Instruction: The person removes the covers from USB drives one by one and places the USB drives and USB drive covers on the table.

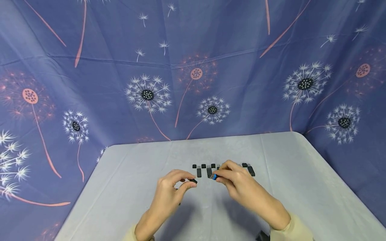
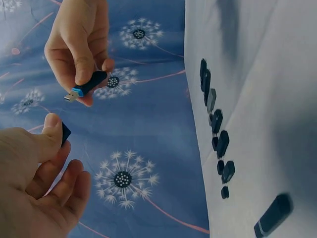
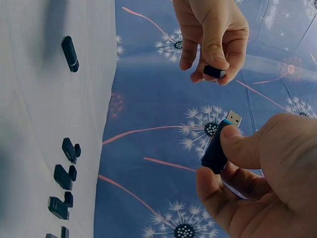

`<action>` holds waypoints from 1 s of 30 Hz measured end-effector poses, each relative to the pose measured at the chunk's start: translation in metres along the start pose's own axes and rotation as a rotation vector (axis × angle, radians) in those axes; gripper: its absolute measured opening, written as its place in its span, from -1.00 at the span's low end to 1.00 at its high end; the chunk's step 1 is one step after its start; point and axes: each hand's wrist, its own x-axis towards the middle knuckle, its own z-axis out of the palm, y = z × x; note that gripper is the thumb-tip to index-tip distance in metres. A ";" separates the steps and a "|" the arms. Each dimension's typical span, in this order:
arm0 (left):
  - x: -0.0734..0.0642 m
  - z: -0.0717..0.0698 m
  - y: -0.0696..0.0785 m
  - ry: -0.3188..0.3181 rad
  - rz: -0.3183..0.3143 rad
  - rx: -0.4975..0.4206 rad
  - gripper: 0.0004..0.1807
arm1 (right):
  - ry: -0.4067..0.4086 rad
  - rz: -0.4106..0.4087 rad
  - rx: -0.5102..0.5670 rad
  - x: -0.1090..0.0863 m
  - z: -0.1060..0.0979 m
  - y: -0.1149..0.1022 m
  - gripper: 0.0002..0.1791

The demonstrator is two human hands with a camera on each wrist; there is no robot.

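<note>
My left hand [image 1: 170, 187] pinches a small black USB drive cap [image 3: 214, 72] between thumb and fingers. Opposite it, my right hand [image 1: 238, 179] grips a black USB flash drive [image 3: 215, 148] with a blue collar. The drive's metal plug [image 2: 72, 96] is bare and points toward the left hand. Cap and drive are held up above the table, a short gap apart. Behind the hands, uncapped black flash drives [image 1: 199, 172] lie in a row, with loose caps [image 1: 203, 166] beside them. The right hand hides part of this row in the head view.
A capped black flash drive [image 2: 274, 215] lies apart from the row, mostly hidden by the left hand in the head view. The table [image 1: 126, 174] has a pale cloth. Blue dandelion-print fabric [image 1: 253, 100] hangs behind it and at both sides.
</note>
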 end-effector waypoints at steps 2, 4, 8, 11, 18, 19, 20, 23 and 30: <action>0.002 -0.001 -0.002 -0.008 0.021 0.005 -0.77 | -0.012 0.024 -0.016 0.001 -0.001 0.000 -0.76; 0.005 -0.003 -0.003 -0.022 0.038 0.013 -0.78 | -0.027 0.045 -0.018 0.002 -0.002 0.000 -0.75; 0.011 -0.008 -0.006 -0.045 0.046 0.042 -0.79 | -0.049 0.075 0.011 0.007 -0.003 0.003 -0.77; 0.017 -0.012 -0.009 -0.040 0.073 0.062 -0.79 | -0.050 0.073 0.037 0.012 -0.003 0.008 -0.78; 0.029 -0.016 -0.020 -0.058 0.144 0.110 -0.79 | -0.052 0.112 0.050 0.022 0.003 0.020 -0.81; 0.030 -0.017 -0.021 -0.065 0.138 0.118 -0.79 | -0.054 0.118 0.051 0.023 0.004 0.022 -0.80; 0.030 -0.017 -0.023 -0.071 0.130 0.125 -0.79 | -0.059 0.121 0.051 0.024 0.005 0.023 -0.80; 0.032 -0.016 -0.029 -0.086 0.104 0.146 -0.79 | -0.081 0.139 0.058 0.026 0.009 0.025 -0.81; 0.036 -0.015 -0.046 -0.102 0.074 0.114 -0.83 | -0.124 0.304 0.177 0.034 0.017 0.027 -0.83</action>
